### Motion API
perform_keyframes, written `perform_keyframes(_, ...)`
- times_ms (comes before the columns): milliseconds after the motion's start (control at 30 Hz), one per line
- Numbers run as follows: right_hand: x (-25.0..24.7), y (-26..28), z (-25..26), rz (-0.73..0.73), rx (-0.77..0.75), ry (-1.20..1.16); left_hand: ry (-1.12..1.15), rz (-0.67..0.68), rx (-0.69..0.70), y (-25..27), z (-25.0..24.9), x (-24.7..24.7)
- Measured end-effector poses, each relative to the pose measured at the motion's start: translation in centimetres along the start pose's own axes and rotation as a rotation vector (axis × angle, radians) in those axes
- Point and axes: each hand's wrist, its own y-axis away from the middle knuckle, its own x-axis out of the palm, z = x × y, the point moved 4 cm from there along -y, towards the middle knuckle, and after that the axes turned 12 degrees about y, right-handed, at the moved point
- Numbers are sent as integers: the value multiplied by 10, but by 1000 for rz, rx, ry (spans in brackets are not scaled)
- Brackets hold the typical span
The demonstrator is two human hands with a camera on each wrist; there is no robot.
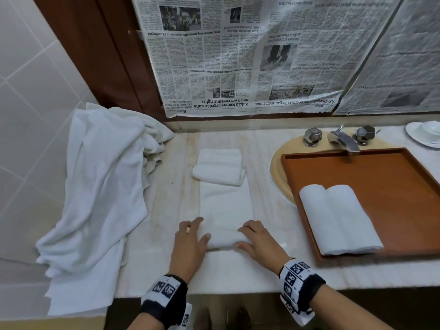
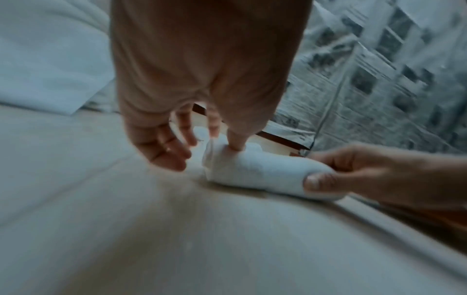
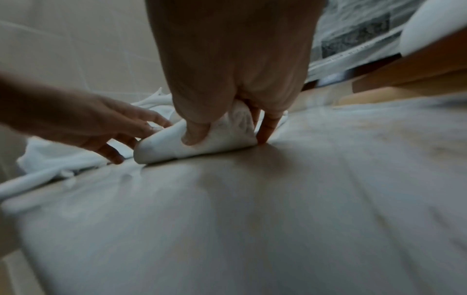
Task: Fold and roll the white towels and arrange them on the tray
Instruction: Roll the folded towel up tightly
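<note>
- A pale marble counter point(image 1: 262, 186) runs along a wall papered with newspaper sheets point(image 1: 250, 55), with white tiles point(image 1: 28, 79) on the left side.
- A long white towel point(image 1: 226, 203), folded into a narrow strip, lies on the counter straight ahead; its near end is rolled up into a short roll point(image 1: 223, 239).
- The left hand point(image 1: 189, 244) sits at the left end of the roll: the thumb presses into the roll from the near side, and the other fingers point(image 2: 161, 147) reach past its end, only loosely bent, toward the counter.
- The right hand point(image 1: 259, 241) grips the right end of the roll, with the thumb on the near side and the fingers point(image 3: 265, 129) curled over the top and down to the counter behind it.
- A smaller folded towel point(image 1: 219, 166) lies on the far end of the strip.
- A heap of loose white towels point(image 1: 100, 186) is piled at the left, hanging over the counter's front edge.
- A brown wooden tray point(image 1: 392, 175) rests over the sink point(image 1: 278, 184) at the right; one finished rolled towel point(image 1: 338, 217) lies on it near the front left corner.
- A chrome tap point(image 1: 342, 139) with two faceted knobs stands behind the tray, and a white dish point(image 1: 423, 134) is at the far right.
</note>
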Motion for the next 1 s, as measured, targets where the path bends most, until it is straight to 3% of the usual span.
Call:
perform_keyframes(100, 0, -3, -2, 20, 36, -60, -190, 86, 246, 7, -8, 12)
perform_keyframes(233, -3, -5, -1, 65, 101, -92, -246, 137, 256, 3, 0, 15)
perform_keyframes(300, -2, -6, 0, 105, 77, 61, -250, 157, 237, -1, -1, 14)
perform_keyframes(433, -4, -6, 10, -115, 92, 227, -328, 208, 169, -8, -8, 11)
perform_keyframes(567, -4, -15, 4, -3, 210, -16, -102, 228, 30, -16, -5, 11)
perform_keyframes(667, -11, -23, 2, -14, 288, -163, 7, 207, -15, -23, -1, 9)
perform_keyframes(733, -8, -19, 3, -27, 253, -19, 33, 210, -29, -24, -2, 9)
perform_keyframes(800, -13, -6, 11, -155, 162, 210, 79, 210, -55, -24, 0, 9)
perform_keyframes(900, -11, 11, 28, -210, -5, 315, 111, 161, -84, -24, 3, 9)
perform_keyframes(1000, -5, 13, 30, -187, -53, 341, 46, 96, -76, -21, 3, 8)
